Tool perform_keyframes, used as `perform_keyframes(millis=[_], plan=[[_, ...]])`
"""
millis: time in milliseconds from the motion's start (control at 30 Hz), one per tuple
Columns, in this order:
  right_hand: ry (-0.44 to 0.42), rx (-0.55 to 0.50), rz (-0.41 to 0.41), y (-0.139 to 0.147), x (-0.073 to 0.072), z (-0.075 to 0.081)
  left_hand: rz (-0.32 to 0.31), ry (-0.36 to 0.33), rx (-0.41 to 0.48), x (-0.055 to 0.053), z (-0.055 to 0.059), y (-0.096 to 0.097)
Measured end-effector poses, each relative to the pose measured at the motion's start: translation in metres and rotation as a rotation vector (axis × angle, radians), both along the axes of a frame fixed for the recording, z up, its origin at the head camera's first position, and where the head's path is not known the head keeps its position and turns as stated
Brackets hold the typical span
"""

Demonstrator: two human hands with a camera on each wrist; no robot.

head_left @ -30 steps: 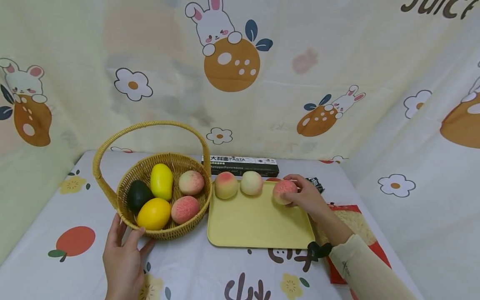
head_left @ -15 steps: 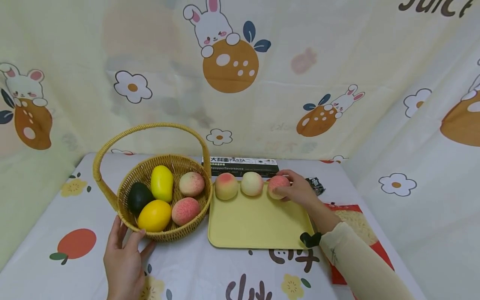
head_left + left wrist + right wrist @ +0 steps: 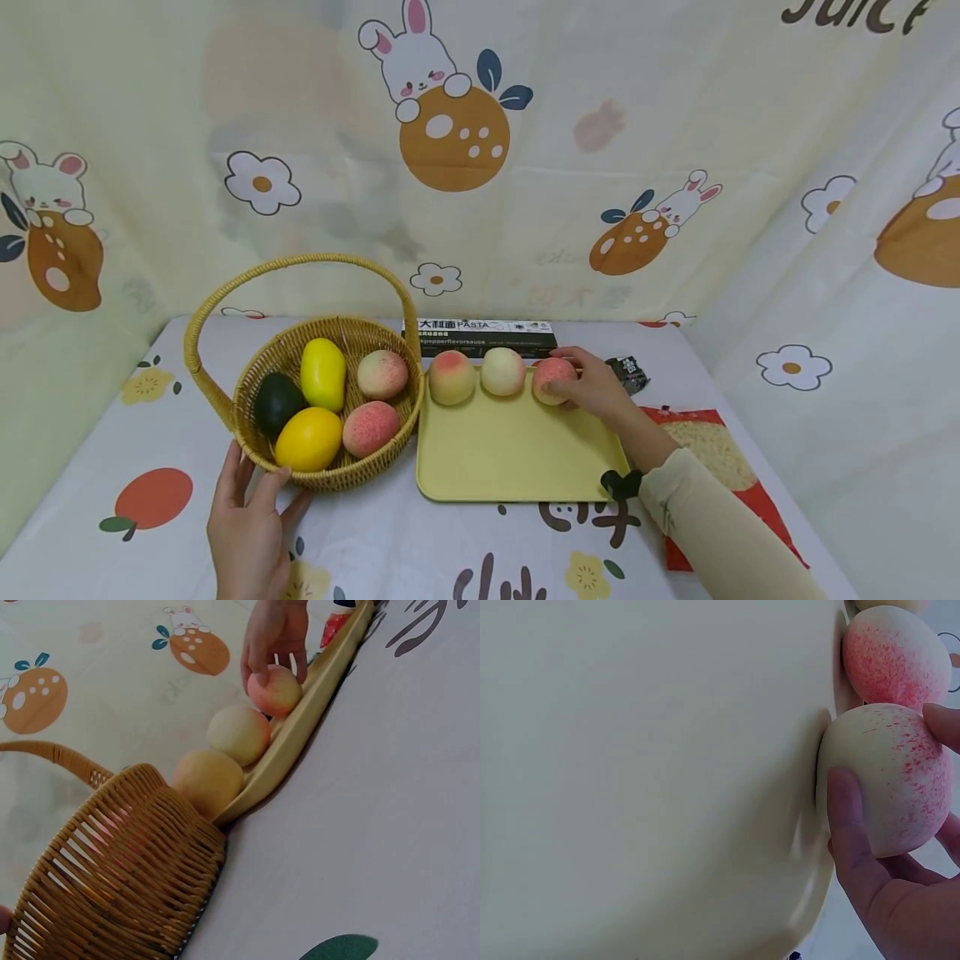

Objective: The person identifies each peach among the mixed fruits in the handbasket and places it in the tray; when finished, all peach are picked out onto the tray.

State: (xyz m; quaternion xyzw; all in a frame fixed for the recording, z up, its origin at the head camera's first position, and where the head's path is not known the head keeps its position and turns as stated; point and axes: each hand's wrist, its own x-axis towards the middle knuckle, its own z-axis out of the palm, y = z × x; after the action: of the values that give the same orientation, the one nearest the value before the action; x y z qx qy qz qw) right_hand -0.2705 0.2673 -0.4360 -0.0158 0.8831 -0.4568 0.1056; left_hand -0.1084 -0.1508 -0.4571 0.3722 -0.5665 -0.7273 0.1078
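My right hand [image 3: 596,387] grips a pink-blushed toy peach [image 3: 553,381] at the back edge of the yellow tray [image 3: 517,467]. In the right wrist view, thumb and fingers lie round that peach [image 3: 885,780], right beside a neighbouring peach [image 3: 896,656]. Two more peaches, one yellow with a red top [image 3: 452,377] and one pale [image 3: 502,372], sit along the same edge to its left. At the front left, my left hand [image 3: 249,525] holds the wicker basket [image 3: 352,477], thumb at its rim. Inside lie a dark green fruit [image 3: 277,404], two yellow fruits [image 3: 307,439] and two pinkish peaches [image 3: 371,429].
Behind the tray lies a black and white pasta box [image 3: 487,333]. A small black packet [image 3: 628,375] rests beyond my right hand, and a red bag with pale contents [image 3: 712,454] lies partly beneath the right forearm. The basket's tall handle [image 3: 300,262] arches above it.
My right hand has shifted left with the peach, bringing it close to the pale one in the row. My left hand stays at the basket; the head view has tilted slightly.
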Motion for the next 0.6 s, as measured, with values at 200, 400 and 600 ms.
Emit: perform_keyframes(millis=[200,400,600], plan=[[-0.005,-0.013,-0.013,0.002,0.003,0.003,0.002,0.011,-0.007,0.001,-0.001,0.000],[0.001,-0.046,-0.025,0.010,0.010,0.008,0.004,0.008,-0.011,0.002,-0.003,0.000],[0.000,-0.075,-0.046,0.020,0.026,0.020,-0.001,0.003,-0.017,0.000,-0.004,0.000]])
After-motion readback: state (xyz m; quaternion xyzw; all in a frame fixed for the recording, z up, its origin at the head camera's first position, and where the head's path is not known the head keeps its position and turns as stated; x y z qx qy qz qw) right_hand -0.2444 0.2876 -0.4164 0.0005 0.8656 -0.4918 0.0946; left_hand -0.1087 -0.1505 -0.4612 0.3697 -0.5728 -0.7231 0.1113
